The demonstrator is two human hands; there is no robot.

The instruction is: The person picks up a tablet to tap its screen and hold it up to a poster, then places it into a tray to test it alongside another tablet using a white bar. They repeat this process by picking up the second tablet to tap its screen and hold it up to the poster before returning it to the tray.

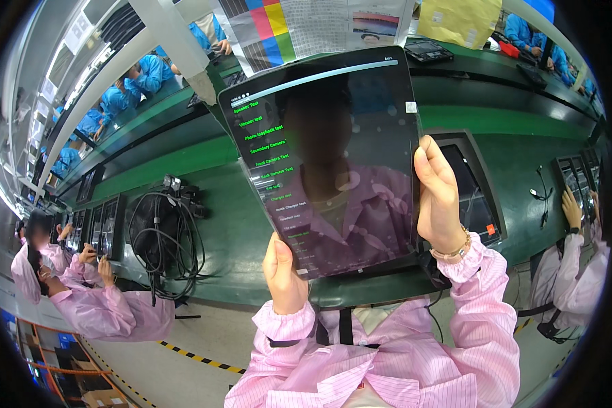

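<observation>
A large black tablet (360, 177) is held up in front of me, tilted, its screen lit with a column of mostly green text lines down the left side and reflections over the rest. My left hand (285, 275) grips its lower left edge, thumb along the front. On the right edge, my right hand (438, 194) holds it with the thumb at the rim; its other fingers are hidden behind. A small white sticker (410, 107) sits at the upper right of the tablet. Both arms wear pink striped sleeves.
On the green bench (231, 231), a black bundle of cables (157, 234) lies to the left. Another tablet in a dark tray (470, 187) lies to the right. Printed charts (306, 30) stand behind. Co-workers in pink sit at both sides; others in blue work across the line.
</observation>
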